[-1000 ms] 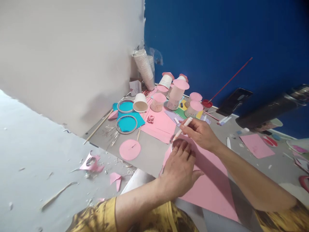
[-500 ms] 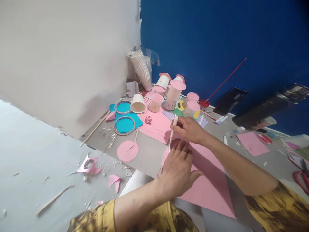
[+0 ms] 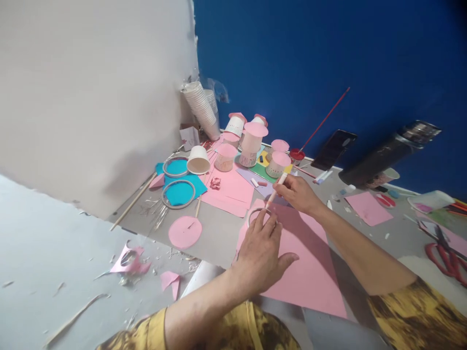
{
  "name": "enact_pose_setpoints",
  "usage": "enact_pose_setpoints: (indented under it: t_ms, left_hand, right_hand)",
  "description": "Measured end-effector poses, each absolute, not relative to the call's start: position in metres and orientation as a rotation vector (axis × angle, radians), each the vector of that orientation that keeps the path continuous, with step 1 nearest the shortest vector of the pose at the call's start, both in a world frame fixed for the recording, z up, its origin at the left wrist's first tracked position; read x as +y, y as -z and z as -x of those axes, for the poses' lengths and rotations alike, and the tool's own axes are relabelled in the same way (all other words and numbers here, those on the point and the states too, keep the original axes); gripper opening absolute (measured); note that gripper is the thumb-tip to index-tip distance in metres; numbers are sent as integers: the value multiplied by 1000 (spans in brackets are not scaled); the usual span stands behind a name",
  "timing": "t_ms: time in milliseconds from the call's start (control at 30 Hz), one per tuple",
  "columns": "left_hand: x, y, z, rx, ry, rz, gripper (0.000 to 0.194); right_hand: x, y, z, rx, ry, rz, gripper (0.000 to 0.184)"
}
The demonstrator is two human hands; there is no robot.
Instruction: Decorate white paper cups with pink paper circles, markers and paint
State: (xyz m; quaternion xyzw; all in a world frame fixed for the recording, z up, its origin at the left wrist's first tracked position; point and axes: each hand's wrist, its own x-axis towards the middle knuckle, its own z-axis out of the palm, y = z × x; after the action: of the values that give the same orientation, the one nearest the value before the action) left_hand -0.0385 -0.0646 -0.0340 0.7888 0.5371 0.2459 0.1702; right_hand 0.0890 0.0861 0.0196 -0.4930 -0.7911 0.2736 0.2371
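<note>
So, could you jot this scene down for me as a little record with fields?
Left hand: resting on a ring on a pink sheet
Right hand: holding a white marker, tip by the ring
Left of the hands: pink disc, blue paper
Behind the hands: pink-topped cups
Near the blue wall: phone, dark bottle
Far right: red-handled scissors

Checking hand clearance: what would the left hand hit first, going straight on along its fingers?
Probably the white pen in the right hand, by the far side of the ring at the left hand's fingertips; exact depth is unclear.
</note>
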Motion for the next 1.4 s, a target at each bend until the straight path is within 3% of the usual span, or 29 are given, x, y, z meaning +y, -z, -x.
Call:
enact_pose_setpoints:
  t_ms: [600, 767, 933, 1067, 1200, 1400]
  left_hand:
    - [-64, 42, 40, 1511, -668, -2247, 70]
    - [-60, 54, 42, 1499, -755, -2296, 53]
    - [-52, 64, 48, 1493, -749, -2328, 74]
    - [-48, 58, 49, 1551, -701, -2287, 74]
    - [-49, 46, 47, 1584, -666, -2311, 67]
    - [-47, 18, 54, 1701, -495, -2426, 38]
  right_hand:
    - [38, -1, -134, -1917, -721, 1405, 23]
    - [33, 3, -137, -1891, -693, 1392, 21]
    - [31, 3, -132, -1891, -643, 1370, 17]
    - [24, 0, -129, -1896, -616, 1352, 16]
    - [14, -2, -128, -1888, -592, 1348, 15]
    - [-5, 2, -128, -1877, -623, 1267, 11]
